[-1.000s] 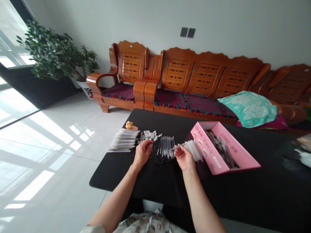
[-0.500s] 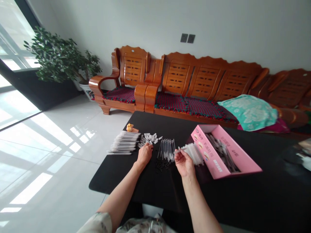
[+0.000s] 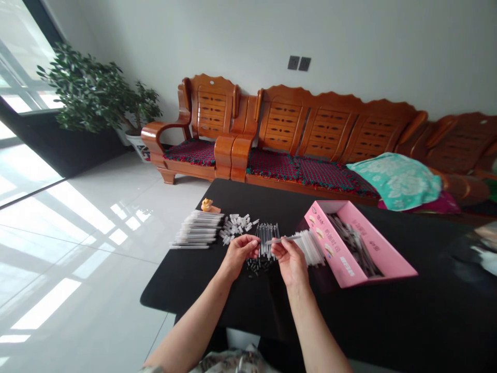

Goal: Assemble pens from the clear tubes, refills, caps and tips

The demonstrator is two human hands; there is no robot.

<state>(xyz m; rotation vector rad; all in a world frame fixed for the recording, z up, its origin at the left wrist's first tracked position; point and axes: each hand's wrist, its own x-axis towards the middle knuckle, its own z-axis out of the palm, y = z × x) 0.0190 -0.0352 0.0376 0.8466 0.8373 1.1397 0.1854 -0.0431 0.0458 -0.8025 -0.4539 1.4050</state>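
Note:
My right hand (image 3: 289, 261) pinches a thin clear pen tube (image 3: 285, 239) that points away to the right, above the black table (image 3: 233, 295). My left hand (image 3: 238, 251) is curled with its fingertips pinched together close to the tube's near end; what it holds is too small to make out. Beneath and between the hands lie a pile of small black pieces (image 3: 258, 266) and a row of thin refills (image 3: 267, 232). A pile of clear tubes (image 3: 310, 244) lies right of my right hand.
A stack of white pens (image 3: 198, 228) and small white caps (image 3: 236, 224) lie at the table's left, with a small orange figurine (image 3: 207, 205) behind. An open pink box (image 3: 382, 256) holding dark pens sits right. Wooden sofas (image 3: 310, 129) and a potted plant (image 3: 93, 93) stand beyond.
My left hand has come from the white caps toward the right and now meets my right hand over the black pieces. The right hand still holds the tube, shifted slightly left.

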